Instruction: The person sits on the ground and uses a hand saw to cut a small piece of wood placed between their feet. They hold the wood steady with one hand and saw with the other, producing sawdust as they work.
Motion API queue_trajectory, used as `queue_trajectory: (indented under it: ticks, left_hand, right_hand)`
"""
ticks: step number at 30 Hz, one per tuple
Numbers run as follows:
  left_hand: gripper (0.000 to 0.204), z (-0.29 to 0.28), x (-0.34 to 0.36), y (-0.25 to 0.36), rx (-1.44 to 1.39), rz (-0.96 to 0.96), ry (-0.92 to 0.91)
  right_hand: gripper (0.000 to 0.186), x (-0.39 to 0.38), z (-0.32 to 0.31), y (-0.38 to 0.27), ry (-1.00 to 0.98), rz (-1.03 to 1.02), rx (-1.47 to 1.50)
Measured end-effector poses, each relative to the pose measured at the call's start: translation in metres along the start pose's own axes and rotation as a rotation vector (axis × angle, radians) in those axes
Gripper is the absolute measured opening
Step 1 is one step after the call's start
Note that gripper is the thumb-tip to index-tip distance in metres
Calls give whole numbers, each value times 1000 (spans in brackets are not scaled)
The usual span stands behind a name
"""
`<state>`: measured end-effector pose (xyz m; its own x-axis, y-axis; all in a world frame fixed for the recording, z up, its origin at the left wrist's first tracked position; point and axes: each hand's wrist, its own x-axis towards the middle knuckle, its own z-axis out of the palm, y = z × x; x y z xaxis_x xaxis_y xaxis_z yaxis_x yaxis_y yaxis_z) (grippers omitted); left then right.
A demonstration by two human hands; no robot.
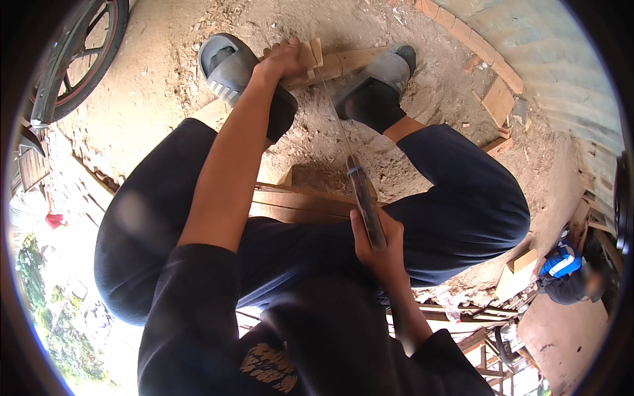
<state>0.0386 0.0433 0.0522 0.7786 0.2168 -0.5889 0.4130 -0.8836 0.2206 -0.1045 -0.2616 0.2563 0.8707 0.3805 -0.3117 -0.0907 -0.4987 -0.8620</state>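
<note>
My right hand (384,245) is closed around the dark handle of a handsaw (364,201). Its thin blade points away from me, with the far end at a wooden board (356,61) lying low between my feet. Just left of the blade, my left hand (282,59) grips a small wood block (312,54) against that board. My fingers partly cover the block. A grey slide sandal (231,69) on my left foot and another sandal (389,71) on my right foot are by the board's two ends. How deep the blade sits in the wood is too small to tell.
Wooden planks (297,203) lie beneath my legs. A motorcycle wheel (99,56) stands at the far left. Bricks (462,32) edge a corrugated metal wall (548,59) at the right. Another person (568,280) is at the lower right, near a wooden panel (561,336).
</note>
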Motion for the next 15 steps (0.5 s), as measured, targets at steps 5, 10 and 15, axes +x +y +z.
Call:
queue_trajectory:
  ticks: [5, 10, 15]
  left_hand:
    - [89, 0, 5, 4, 50, -11, -8]
    - [88, 19, 25, -20, 48, 56, 37]
    - [88, 0, 9, 10, 51, 12, 11]
  right_hand:
    - [7, 43, 9, 0, -65, -91, -84]
    - [18, -8, -3, 3, 25, 56, 115]
    - [12, 45, 9, -2, -59, 95, 39]
